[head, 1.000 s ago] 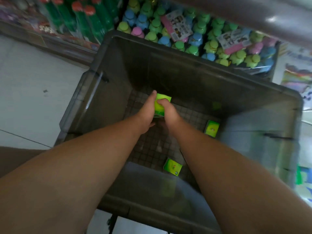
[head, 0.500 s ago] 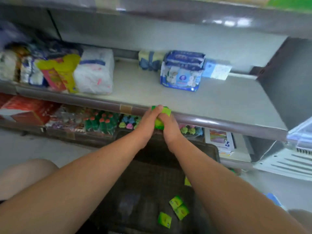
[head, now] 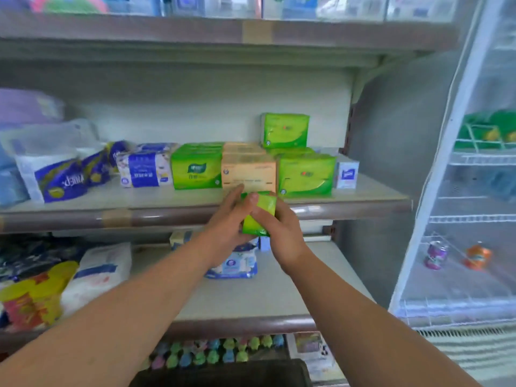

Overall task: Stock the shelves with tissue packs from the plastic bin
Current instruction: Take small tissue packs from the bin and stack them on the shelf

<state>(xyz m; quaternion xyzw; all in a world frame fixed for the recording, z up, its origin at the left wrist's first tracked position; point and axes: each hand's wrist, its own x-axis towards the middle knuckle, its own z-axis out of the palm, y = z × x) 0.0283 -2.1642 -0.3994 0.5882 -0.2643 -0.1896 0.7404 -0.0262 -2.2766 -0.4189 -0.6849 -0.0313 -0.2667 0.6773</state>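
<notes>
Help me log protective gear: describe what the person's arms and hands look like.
The left hand and right hand wear no gloves, and no rings show on the fingers. The left forearm and right forearm show no sleeve, watch or bracelet up to the frame's edge.

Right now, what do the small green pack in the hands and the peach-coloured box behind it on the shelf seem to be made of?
Green tissue pack: most likely thin glossy plastic film; it shines and looks soft where the left hand and right hand hold it. Peach box: probably matt cardboard; flat faces, straight edges, no glare.
</notes>
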